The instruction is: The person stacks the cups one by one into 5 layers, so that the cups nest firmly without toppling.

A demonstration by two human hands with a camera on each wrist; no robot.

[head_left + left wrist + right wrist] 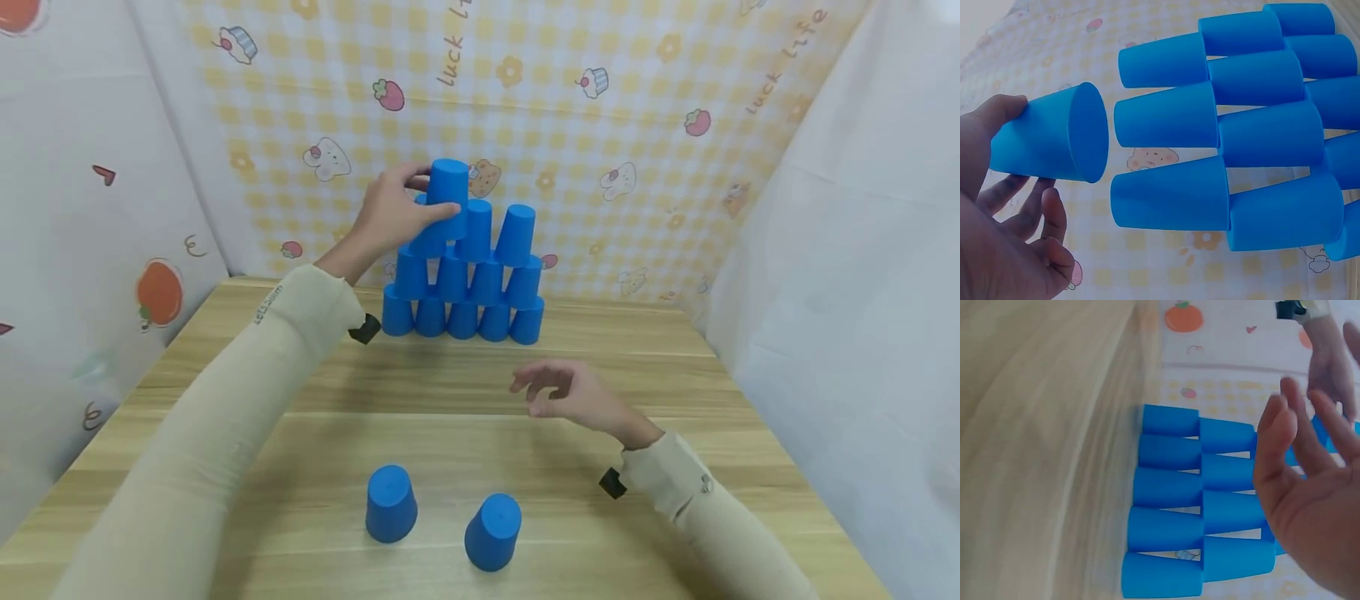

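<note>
My left hand point(393, 208) grips an upside-down blue cup point(449, 187) between thumb and fingers. In the left wrist view, the rim of that held cup point(1047, 137) is apart from the nearest row. Below it stands a stepped stack of upside-down blue cups point(462, 320), with three cups in its top row point(1166, 194). The top row's right cup point(516, 236) leans slightly. Nearer and to the right, my right hand point(577, 398) hovers over the table with loosely bent fingers, holding nothing. The right wrist view shows its fingers point(1275, 434) in front of part of the stack.
Two more upside-down blue cups, a left one point(391, 504) and a right one point(492, 533), stand apart near the front of the wooden table point(450, 433). A patterned cloth point(570, 125) hangs behind the stack, and white sheets point(832, 250) enclose the sides.
</note>
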